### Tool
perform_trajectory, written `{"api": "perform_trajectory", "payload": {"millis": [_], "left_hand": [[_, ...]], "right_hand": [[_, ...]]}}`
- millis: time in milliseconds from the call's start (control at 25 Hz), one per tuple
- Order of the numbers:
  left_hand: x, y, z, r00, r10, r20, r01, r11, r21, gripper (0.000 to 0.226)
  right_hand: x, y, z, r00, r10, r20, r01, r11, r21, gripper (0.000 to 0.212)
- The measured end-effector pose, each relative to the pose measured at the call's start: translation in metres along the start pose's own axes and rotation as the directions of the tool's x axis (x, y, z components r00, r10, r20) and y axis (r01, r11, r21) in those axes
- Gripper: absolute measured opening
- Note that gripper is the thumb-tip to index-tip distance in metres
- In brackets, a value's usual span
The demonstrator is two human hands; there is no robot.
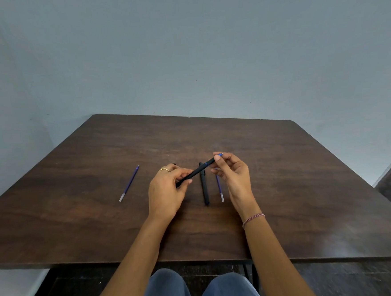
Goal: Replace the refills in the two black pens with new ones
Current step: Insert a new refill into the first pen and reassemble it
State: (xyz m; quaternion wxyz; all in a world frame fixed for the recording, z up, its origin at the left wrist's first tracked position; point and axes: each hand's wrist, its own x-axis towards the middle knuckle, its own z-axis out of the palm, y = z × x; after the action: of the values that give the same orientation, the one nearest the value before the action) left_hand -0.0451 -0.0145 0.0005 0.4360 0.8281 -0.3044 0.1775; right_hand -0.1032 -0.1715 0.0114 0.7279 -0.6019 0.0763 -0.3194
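Observation:
My left hand (pixel 167 189) grips the lower end of a black pen (pixel 197 171), held slanted above the table. The fingers of my right hand (pixel 232 173) pinch the pen's upper end, where a blue tip (pixel 220 155) shows. A second black pen (pixel 204 186) lies flat on the table beneath, pointing toward me. One blue refill (pixel 220 189) lies just right of it, partly hidden by my right hand. Another blue refill (pixel 129 183) lies on the table well to the left of my left hand.
The dark wooden table (pixel 308 186) stands against a pale blue wall. Its near edge runs above my knees in blue trousers. A small dark thing peeks out behind my left hand's knuckles; I cannot tell what it is.

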Motion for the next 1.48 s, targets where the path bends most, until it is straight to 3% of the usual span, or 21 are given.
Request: {"api": "perform_trajectory", "payload": {"millis": [200,480,840,1040,1480], "left_hand": [[0.0002,-0.0005,0.0006,1.0,0.001,0.004,-0.001,1.0,0.002,0.027],[-0.0002,-0.0007,-0.0003,1.0,0.002,0.009,-0.002,1.0,0.012,0.027],[-0.0005,-0.0007,0.0001,1.0,0.015,0.002,-0.015,1.0,-0.002,0.026],[-0.0016,-0.0004,0.0001,0.999,0.039,-0.007,-0.039,0.999,-0.01,0.025],[-0.0017,0.0004,-0.0004,0.997,0.073,-0.005,-0.073,0.997,0.002,0.025]], "right_hand": [[-0.0007,-0.0015,0.0013,1.0,-0.011,-0.016,0.011,1.0,0.014,0.012],[-0.0022,0.0002,-0.0026,0.984,-0.079,0.16,0.068,0.995,0.068,0.03],[0.0003,0.0005,-0.0009,0.996,-0.082,0.045,0.082,0.997,-0.01,0.026],[0.0006,0.0025,-0.0018,0.996,-0.08,0.032,0.082,0.995,-0.05,0.009],[-0.0002,-0.0001,-0.0007,0.998,-0.061,0.001,0.06,0.985,-0.16,0.032]]}}
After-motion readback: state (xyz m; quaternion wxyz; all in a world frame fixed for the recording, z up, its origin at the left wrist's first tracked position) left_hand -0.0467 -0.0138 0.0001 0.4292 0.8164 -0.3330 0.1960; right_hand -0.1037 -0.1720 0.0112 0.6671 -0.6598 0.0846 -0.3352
